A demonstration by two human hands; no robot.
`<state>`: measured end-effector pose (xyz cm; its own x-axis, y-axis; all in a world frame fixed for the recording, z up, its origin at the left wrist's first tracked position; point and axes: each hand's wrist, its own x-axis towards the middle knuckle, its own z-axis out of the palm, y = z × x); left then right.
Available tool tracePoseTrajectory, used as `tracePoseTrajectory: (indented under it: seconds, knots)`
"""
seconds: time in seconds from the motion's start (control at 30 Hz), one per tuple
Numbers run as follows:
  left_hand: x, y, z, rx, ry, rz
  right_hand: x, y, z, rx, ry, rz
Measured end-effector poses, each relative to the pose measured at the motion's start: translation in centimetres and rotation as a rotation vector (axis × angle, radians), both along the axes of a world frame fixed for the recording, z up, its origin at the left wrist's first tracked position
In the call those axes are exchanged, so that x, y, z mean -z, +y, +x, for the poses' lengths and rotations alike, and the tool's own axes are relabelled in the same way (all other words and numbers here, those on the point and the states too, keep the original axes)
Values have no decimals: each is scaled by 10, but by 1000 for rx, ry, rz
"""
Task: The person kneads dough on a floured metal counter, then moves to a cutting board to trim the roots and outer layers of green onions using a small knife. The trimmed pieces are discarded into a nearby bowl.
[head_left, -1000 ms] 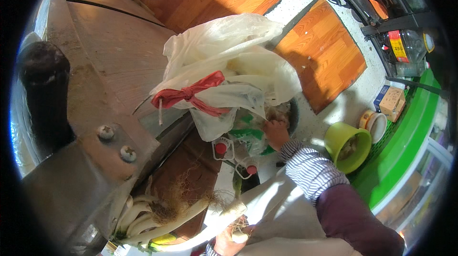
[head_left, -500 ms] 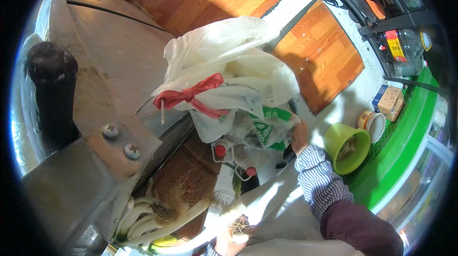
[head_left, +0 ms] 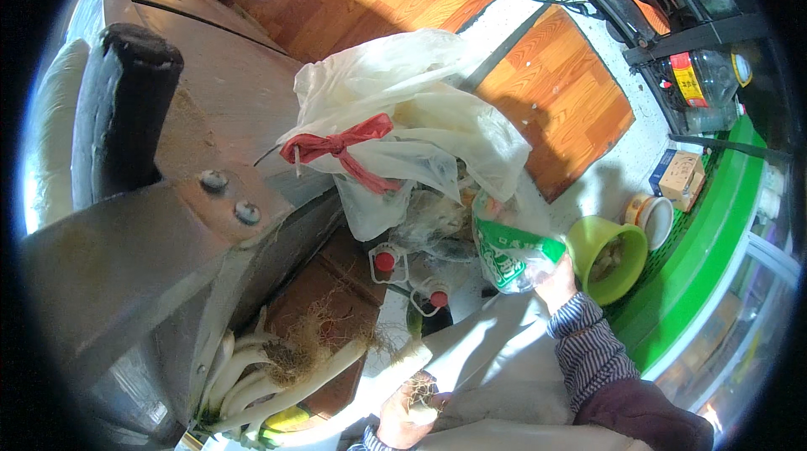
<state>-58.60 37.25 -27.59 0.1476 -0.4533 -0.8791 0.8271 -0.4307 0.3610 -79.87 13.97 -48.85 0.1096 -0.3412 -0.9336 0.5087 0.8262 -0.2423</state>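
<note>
At the lower edge, my left hand (head_left: pixel 405 419) is closed around the pale root end of a large scallion (head_left: pixel 422 392), whose stringy roots stick up from the grip. My right hand (head_left: pixel 555 284) pinches a clear plastic bag with green print (head_left: pixel 511 251). That bag hangs beside a large white plastic bag (head_left: pixel 395 85) tied up with a red strip (head_left: pixel 336 145). Several more scallions (head_left: pixel 252 379) with tangled brown roots lie at the lower left.
Two clear jugs with red caps (head_left: pixel 384 263) stand below the white bag. A lime-green bin (head_left: pixel 607 262) with scraps inside is right of my right hand. A metal frame with a black padded post (head_left: pixel 126 115) occupies the left. Bottles (head_left: pixel 710 81) stand on the right-hand rack.
My right hand has moved right and slightly down, drawing the green-printed bag away from beneath the white bag. My left hand stays nearly in place. The view has shifted slightly.
</note>
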Motion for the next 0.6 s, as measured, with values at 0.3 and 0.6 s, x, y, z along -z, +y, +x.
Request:
tracePoseTrajectory:
  seconds: [0.3, 0.6]
  knots:
    - [22, 26, -10, 274, -216, -25, 27, 24, -8, -100, -173, 16]
    - [11, 9, -6, 183, -50, 68, 46, 62, 43, -2100, 883, -1345]
